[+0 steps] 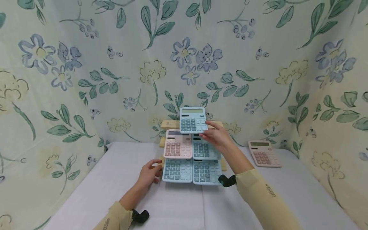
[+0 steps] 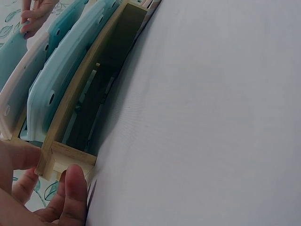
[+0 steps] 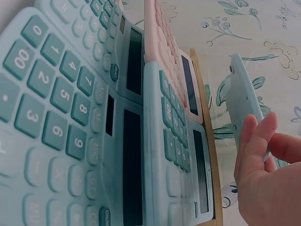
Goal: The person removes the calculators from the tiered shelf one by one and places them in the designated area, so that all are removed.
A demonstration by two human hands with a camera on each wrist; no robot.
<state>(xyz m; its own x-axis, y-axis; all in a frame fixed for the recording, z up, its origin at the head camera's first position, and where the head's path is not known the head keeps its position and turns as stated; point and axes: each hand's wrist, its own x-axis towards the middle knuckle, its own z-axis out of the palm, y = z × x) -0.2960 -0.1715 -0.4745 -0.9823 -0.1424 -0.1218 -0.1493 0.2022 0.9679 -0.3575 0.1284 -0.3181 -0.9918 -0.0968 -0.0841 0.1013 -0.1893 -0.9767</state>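
Observation:
My right hand (image 1: pixel 217 135) pinches a light blue calculator (image 1: pixel 192 125) by its lower right edge, in front of the top bar of a wooden rack (image 1: pixel 171 124). In the right wrist view this calculator (image 3: pixel 242 89) is edge-on, apart from the rack. A pink calculator (image 1: pixel 177 148) and a blue calculator (image 1: pixel 202 150) lean side by side on the middle tier. Below them are another blue calculator (image 1: pixel 177 174) at left and one more blue calculator (image 1: pixel 207 175) at right. At the rack's left end, my left hand (image 1: pixel 149 174) holds the wooden corner (image 2: pixel 44 165) between thumb and fingers.
Off to the right, a second pink calculator (image 1: pixel 264 155) lies on the white-covered table (image 1: pixel 129 156). A floral curtain (image 1: pixel 115 80) hangs behind and at both sides. Each wrist carries a black device, the right one (image 1: pixel 227 181) close to the lower right calculator.

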